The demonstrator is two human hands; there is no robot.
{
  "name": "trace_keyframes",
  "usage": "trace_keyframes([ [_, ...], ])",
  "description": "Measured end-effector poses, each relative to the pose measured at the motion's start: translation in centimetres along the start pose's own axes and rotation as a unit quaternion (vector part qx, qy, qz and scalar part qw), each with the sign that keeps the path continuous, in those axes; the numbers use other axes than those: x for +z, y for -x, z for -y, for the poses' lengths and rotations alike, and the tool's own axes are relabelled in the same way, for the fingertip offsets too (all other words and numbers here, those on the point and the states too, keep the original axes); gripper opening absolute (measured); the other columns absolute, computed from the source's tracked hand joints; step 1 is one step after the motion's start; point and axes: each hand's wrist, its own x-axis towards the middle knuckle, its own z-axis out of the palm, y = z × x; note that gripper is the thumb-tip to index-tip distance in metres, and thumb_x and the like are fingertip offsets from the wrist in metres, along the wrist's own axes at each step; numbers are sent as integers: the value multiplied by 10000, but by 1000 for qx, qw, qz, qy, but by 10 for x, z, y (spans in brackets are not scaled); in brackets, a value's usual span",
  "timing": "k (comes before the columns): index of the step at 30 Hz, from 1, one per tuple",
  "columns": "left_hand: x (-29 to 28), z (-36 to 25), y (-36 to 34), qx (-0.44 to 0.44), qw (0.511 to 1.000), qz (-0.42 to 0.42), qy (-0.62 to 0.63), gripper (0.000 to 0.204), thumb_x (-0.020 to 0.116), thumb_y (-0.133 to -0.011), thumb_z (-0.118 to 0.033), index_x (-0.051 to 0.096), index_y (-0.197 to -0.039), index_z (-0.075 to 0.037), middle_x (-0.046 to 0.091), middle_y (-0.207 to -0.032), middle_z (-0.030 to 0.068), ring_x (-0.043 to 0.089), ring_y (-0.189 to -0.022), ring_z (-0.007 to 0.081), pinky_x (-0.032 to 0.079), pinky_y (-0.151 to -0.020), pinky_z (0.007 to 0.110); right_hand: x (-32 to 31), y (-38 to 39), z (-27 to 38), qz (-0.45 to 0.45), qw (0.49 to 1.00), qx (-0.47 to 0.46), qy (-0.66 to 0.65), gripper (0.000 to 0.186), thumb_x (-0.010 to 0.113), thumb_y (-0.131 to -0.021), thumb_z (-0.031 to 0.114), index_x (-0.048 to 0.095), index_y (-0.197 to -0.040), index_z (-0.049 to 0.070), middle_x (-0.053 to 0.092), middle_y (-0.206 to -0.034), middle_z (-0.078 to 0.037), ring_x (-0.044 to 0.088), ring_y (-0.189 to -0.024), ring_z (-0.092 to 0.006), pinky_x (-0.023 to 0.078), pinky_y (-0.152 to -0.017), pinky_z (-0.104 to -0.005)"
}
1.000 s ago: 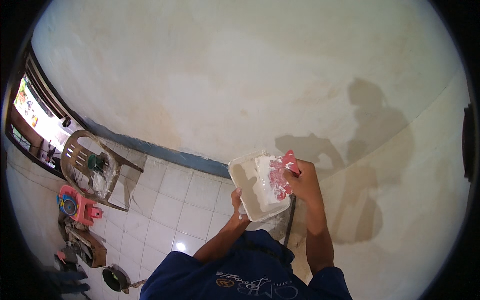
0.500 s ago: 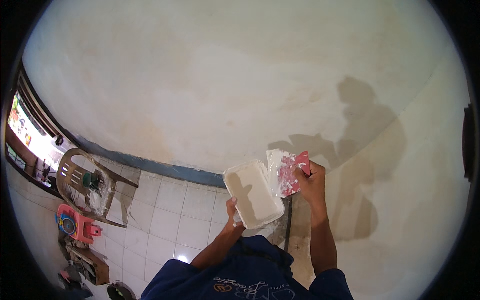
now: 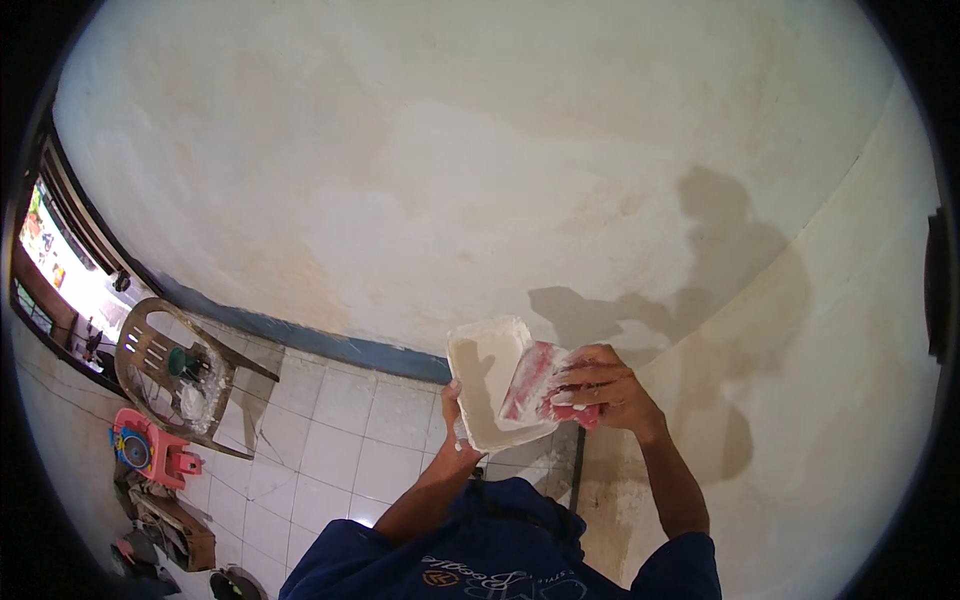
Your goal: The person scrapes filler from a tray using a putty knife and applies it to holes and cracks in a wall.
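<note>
A white rectangular tray [image 3: 507, 440] with off-white paste in it is gripped at its left side by my left hand [image 3: 454, 416], the thumb near the rim. My right hand [image 3: 618, 398] holds a red putty spreader [image 3: 530, 382] smeared with white paste, fingers laid across its face. The spreader's flat blade lies against or just over the tray's right rim; whether it touches the paste, I cannot tell. White smears mark my left hand and the tray's edges.
Ahead stands a patchy off-white wall [image 3: 430, 200] with a blue band [image 3: 330, 345] along its foot. At left, a brown plastic chair [image 3: 222, 360] carries a green container [image 3: 182, 362]. A pink stool [image 3: 165, 440] and a wooden box [image 3: 185, 530] sit nearer, on white floor tiles [image 3: 330, 420].
The spreader has turned over and come lower and left, from beside the tray to its right rim. My right hand's fingers now spread across it. The tray has shifted slightly left.
</note>
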Motion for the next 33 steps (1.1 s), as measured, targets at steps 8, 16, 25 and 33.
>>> trace_keyframes([
  [8,-18,10,18,19,1000,-4,-6,801,566,-786,-533,382,-1428,-91,492,-1350,151,516,-1208,314,451,-1008,479,-20,7,15,96,972,-17,214,389,737,-572,15,765,-913,201,687,-1125,37,557,-1086,-230,408,-939,-377],
  [16,-3,46,18,3,1000,-12,-3,773,605,-783,-496,420,-1395,-63,523,-1306,152,537,-1173,291,484,-965,440,-79,26,19,-5,950,-14,311,404,708,-596,-29,744,-947,168,680,-1093,13,562,-1074,-230,424,-903,-384],
  [25,0,83,-6,33,998,-35,-37,757,578,-831,-498,398,-1402,-34,547,-1289,160,568,-1151,293,503,-949,430,-50,4,77,-167,939,203,219,192,657,-772,32,658,-962,4,595,-679,-169,574,-552,-319,470,-542,-356],
  [33,-23,107,-35,13,999,-7,-45,774,558,-834,-500,392,-1412,-13,541,-1297,160,569,-1148,278,494,-946,406,-19,-18,28,-39,911,265,313,134,596,-810,100,609,-857,-25,626,-752,-223,612,-669,-409,480,-616,-476],
])
